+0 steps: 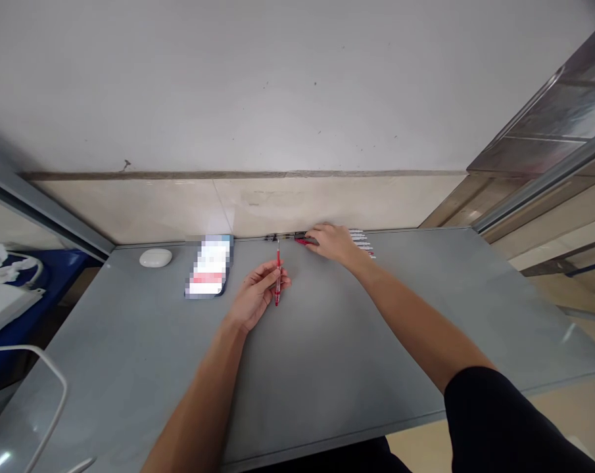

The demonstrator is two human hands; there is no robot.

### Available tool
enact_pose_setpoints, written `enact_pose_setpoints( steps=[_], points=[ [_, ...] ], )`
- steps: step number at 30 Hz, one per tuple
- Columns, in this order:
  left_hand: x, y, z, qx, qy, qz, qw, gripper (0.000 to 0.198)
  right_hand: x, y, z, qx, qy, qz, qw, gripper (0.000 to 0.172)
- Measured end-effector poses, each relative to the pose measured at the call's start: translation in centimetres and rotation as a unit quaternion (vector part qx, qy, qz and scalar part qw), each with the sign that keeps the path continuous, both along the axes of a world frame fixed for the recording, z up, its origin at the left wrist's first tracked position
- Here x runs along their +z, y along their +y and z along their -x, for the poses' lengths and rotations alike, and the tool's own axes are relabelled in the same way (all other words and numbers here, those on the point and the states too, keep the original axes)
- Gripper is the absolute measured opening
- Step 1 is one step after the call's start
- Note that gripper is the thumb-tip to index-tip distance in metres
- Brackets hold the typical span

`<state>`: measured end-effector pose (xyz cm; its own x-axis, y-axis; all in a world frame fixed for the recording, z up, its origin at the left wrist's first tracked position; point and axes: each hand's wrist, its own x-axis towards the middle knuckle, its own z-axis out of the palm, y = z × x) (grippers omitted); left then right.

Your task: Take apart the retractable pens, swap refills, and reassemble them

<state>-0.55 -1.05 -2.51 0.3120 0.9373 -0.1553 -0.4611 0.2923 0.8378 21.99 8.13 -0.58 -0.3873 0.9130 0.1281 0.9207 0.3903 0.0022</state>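
My left hand [258, 292] is closed round a red pen [278, 279], held upright near the middle of the grey table [327, 355]. At the table's far edge my right hand [333, 242] lies palm down over a row of pens [362, 242], fingers curled on a red piece [304, 241] that I cannot make out clearly. More dark pen parts [277, 236] lie along the wall to the left of that hand.
A blurred-out flat object [209, 266] and a small white oval case [156, 258] lie at the far left of the table. A white wall rises behind. White cables and a blue surface are off the left edge.
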Motion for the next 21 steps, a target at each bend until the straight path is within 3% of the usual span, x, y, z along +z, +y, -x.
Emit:
enact_pose_setpoints(
  steps=[5,8,10,13,18,21],
  points=[
    [-0.1,0.1,0.0,-0.002,0.001,-0.005,1.0,0.024,0.6,-0.4,0.1,-0.021,0.041,0.004,0.999,0.034],
    [0.0,0.0,-0.1,0.005,0.007,-0.004,1.0,0.026,1.3,-1.7,0.6,-0.041,0.157,0.004,0.987,0.032],
    [0.0,0.0,-0.2,0.008,0.018,-0.01,1.0,0.027,1.6,-2.9,1.1,-0.033,0.266,0.013,0.963,0.029],
    [0.1,-0.2,-0.4,0.01,0.043,-0.026,0.999,0.03,1.7,-5.1,2.1,-0.014,0.449,0.059,0.892,0.027],
    [0.2,-0.4,-0.8,0.014,0.089,-0.056,0.994,0.032,0.9,-8.2,3.3,0.003,0.689,0.155,0.708,0.024],
    [0.3,-0.6,-1.1,0.019,0.123,-0.076,0.989,0.034,0.1,-9.4,3.5,-0.013,0.739,0.172,0.651,0.021]
  ],
)
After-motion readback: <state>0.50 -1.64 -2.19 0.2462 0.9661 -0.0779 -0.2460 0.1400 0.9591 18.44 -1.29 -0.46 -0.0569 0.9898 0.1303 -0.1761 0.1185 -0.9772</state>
